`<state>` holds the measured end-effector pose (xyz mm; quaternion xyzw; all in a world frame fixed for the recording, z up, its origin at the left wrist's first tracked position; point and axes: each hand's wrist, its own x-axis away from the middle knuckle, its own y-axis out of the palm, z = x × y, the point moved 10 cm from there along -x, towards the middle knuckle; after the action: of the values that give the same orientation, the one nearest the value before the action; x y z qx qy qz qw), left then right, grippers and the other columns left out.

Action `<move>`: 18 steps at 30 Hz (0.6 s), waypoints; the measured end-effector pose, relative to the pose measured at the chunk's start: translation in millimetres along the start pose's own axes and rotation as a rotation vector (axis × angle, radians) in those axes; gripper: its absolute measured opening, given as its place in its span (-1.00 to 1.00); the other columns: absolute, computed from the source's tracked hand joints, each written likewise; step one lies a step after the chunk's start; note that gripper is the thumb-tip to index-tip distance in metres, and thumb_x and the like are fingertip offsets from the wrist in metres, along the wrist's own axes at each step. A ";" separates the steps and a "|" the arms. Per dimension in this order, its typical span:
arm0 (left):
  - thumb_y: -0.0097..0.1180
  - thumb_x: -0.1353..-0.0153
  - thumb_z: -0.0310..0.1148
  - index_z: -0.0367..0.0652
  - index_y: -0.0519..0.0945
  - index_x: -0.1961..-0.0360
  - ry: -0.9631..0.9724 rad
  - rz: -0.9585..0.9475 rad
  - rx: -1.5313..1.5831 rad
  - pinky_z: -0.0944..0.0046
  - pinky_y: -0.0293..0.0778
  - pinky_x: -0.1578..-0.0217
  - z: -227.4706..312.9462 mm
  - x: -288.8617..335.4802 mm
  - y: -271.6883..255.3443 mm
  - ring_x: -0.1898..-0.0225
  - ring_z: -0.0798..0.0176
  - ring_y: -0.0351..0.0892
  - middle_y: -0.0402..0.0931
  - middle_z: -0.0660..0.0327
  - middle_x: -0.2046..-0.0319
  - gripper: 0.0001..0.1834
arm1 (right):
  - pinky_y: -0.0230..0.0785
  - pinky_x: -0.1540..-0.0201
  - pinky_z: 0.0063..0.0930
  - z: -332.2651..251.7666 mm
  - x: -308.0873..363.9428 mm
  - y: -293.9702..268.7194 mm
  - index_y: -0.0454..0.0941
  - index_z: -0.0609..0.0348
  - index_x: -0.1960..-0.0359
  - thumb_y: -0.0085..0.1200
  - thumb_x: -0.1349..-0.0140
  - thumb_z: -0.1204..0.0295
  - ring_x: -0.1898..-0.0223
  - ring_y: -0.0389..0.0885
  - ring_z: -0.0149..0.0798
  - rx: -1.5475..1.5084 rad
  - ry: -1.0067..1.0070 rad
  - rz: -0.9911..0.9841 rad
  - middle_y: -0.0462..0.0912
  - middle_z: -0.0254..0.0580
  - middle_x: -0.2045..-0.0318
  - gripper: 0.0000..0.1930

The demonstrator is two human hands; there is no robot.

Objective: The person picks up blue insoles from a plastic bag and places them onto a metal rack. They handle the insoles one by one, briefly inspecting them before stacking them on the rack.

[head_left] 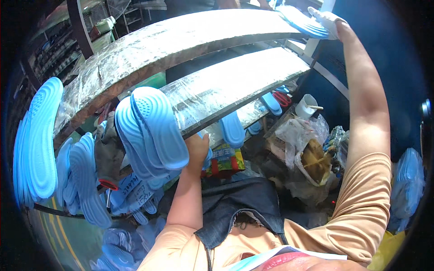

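At the upper right, my right hand (329,21), in a white glove, is closed round the end of a stack of light blue insoles (302,21) on the upper shelf. My left hand (197,147) is bare and sits low beside the lower shelf's edge. Its fingers are mostly hidden behind a bunch of blue insoles (156,128), so whether it grips them does not show. Those insoles stand upright and overlap at the shelf's left end. Another blue insole (232,129) hangs out below, just right of that hand.
Two long plastic-covered boards, an upper shelf (181,36) and a lower shelf (235,81), cross ahead. More insoles (38,140) stand at far left near a dark glove (108,153). Plastic bags (298,135) and a white cup (307,106) lie right. Bagged insoles (408,178) stand at far right.
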<state>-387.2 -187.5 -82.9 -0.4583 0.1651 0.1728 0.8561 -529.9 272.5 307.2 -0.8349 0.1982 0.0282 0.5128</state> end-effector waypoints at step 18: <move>0.09 -0.13 -0.27 -0.46 0.33 -0.21 0.042 0.003 -0.062 -0.13 0.23 -0.17 -12.5 1.2 -7.1 -0.10 -0.39 0.34 0.33 -0.36 -0.15 -0.34 | 0.28 -0.23 -0.20 -28.5 40.3 11.8 0.40 0.02 -0.22 0.11 -0.17 0.02 -0.19 0.45 -0.01 0.721 -0.291 0.029 0.49 -0.03 -0.19 -0.38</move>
<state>-384.5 -201.5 -84.8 -0.4879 0.1784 0.1694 0.8375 -501.6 231.0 300.7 -0.5853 0.1325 0.0821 0.7957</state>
